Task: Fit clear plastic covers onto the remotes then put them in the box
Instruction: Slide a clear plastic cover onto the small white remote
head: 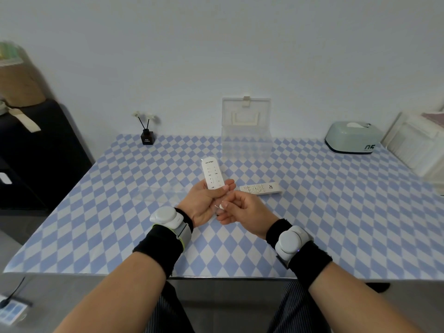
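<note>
A person's left hand (206,203) is wrapped round the lower end of a slim white plastic remote (212,173), held above a table under a blue-and-white diamond-patterned cloth (101,212); the remote's top points away toward the clear lidded plastic box (246,138) at the far edge. The right hand (242,212) has finger and thumb pinched together at the remote's base — apparently on the open end of a thin clear cover (222,205), though the film is nearly invisible here and how far it reaches up the remote cannot be told.

The remote looks light and rigid, best gripped by its long edges. The cover seems soft, slippery and easily creased, so its open rim is the place to hold it while it is worked along the body.

Two remotes are in view: the held one and a second white remote with round buttons (260,188) lying flat just beyond the right hand. A faint clear sheet (163,188) — possibly another cover — lies left of the hands. There is one box, its lid raised.
</note>
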{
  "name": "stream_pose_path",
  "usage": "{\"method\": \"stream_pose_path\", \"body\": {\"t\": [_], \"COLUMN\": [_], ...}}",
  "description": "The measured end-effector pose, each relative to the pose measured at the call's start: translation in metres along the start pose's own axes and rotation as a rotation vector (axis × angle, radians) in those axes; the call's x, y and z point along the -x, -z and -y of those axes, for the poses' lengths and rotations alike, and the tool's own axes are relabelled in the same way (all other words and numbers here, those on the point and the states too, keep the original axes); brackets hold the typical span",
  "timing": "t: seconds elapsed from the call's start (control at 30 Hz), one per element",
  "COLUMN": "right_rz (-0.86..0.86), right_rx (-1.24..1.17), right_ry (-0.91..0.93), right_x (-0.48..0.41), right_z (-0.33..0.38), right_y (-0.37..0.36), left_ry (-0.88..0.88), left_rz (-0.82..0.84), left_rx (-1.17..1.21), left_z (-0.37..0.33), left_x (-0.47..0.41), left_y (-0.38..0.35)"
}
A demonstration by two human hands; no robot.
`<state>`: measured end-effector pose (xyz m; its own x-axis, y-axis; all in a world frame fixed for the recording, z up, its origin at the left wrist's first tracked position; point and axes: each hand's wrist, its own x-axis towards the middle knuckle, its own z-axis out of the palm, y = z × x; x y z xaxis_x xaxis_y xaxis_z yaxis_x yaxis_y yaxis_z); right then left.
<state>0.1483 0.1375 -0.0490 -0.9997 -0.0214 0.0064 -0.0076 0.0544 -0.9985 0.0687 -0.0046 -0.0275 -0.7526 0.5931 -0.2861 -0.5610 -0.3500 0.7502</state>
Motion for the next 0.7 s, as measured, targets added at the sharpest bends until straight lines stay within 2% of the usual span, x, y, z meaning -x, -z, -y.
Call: {"method": "stream_pose_path", "body": {"t": [0.7], "right_rz": [-0.017], "right_rx": [0.009], "right_ry": [-0.051], "right_x": [0.0032], "right_z": [0.0038], "right_y": [0.0034], "left_ry": [0.026], "left_rz": [0.040], "left_rx": [-0.012], "left_z": [0.0026], "left_x": [0.0018], "left_y": [-0.0004]}}
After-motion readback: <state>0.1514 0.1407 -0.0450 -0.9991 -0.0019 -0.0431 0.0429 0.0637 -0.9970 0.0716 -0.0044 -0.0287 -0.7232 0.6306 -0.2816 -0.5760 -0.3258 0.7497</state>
